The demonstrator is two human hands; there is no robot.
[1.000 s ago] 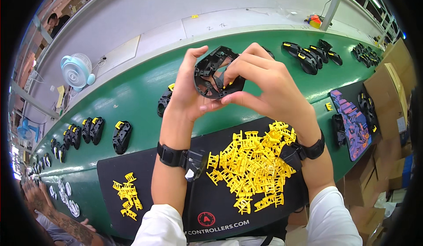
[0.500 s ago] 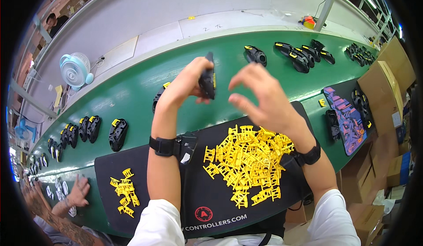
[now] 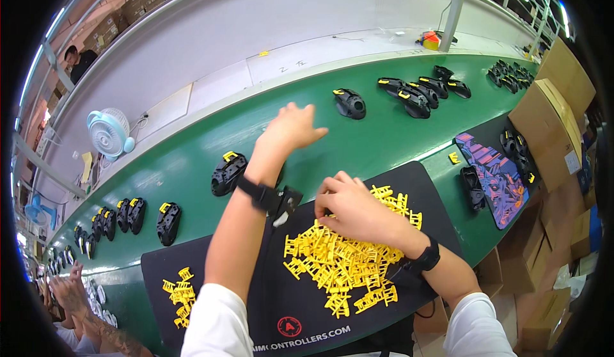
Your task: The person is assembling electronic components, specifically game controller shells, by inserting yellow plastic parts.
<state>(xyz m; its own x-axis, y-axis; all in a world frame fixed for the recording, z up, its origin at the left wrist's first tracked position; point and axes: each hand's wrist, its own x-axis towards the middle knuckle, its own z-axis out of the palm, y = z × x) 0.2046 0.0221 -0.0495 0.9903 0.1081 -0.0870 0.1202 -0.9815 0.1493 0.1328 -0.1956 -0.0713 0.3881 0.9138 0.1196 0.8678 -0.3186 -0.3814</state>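
Note:
My left hand (image 3: 294, 128) reaches out over the green bench with its fingers spread and nothing in them. Partly hidden by that forearm, a dark part lies on the bench beside a black plastic shell with a yellow clip (image 3: 229, 173). Farther off, to the right of the hand, sits another black shell (image 3: 350, 103) with a yellow piece on it. My right hand (image 3: 355, 206) is low at the upper edge of a heap of yellow plastic clips (image 3: 345, 254), its fingers curled together; whatever is between them is hidden. The heap lies on a black mat (image 3: 275, 306).
A smaller group of yellow clips (image 3: 181, 296) lies at the mat's left. Several black shells (image 3: 135, 215) line the bench leftward; more (image 3: 416, 98) stand at the far right. A patterned board (image 3: 492, 178), cardboard boxes (image 3: 553, 126) and a fan (image 3: 109, 133) are around. A co-worker's hands (image 3: 70, 290) are at left.
My left hand has let go of the black shell it held upright and opened out. My right hand has come down from the air to the yellow heap. The view has shifted.

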